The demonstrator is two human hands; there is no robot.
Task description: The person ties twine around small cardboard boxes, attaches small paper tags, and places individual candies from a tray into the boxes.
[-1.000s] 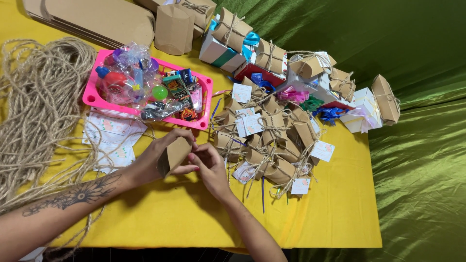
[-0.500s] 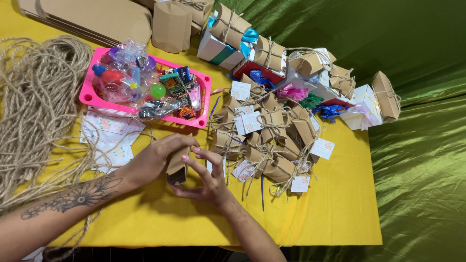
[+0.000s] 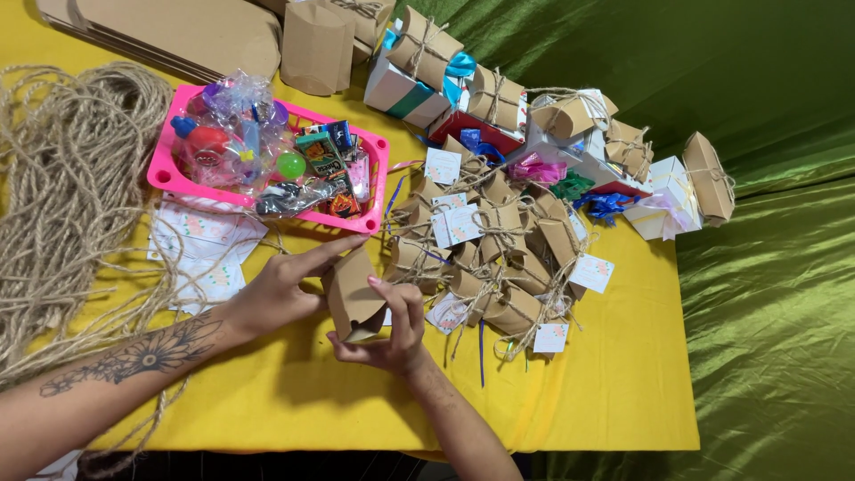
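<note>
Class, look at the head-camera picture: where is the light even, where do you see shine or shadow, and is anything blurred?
Head view: light is even and bright on the yellow tablecloth; the green cloth shows sheen along its folds; the cellophane in the pink tray glints; soft shadow lies under the hands and the brown paper box; everything looks sharp.

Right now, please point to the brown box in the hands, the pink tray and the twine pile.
brown box [image 3: 354, 294], head view, on its flat side.
pink tray [image 3: 163, 167], head view, on its left rim.
twine pile [image 3: 62, 178], head view, on the strands.
</note>
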